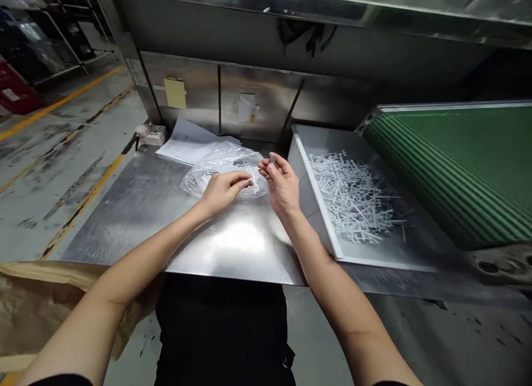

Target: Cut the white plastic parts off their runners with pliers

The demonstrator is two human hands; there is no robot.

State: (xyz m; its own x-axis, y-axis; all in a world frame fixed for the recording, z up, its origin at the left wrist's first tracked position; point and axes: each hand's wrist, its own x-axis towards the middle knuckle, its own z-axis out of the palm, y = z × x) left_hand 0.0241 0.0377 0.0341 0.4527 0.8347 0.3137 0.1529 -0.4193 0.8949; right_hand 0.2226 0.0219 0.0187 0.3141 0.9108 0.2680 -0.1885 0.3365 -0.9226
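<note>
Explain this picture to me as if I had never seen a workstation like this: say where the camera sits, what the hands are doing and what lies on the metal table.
The single picture comes from a camera worn on a person's head, looking forward and down, so the two bare arms reaching in from the bottom are that person's own. There is no robot here. The left hand rests its fingertips on a clear plastic bag lying on the shiny steel table. The right hand is raised beside it and pinches a small dark part between thumb and fingers; what it is exactly is too small to tell. Behind the bag lie some white paper sheets. To the right stands a grey tray holding a heap of white plastic pieces, and beyond it slopes a green ribbed conveyor belt.
</note>
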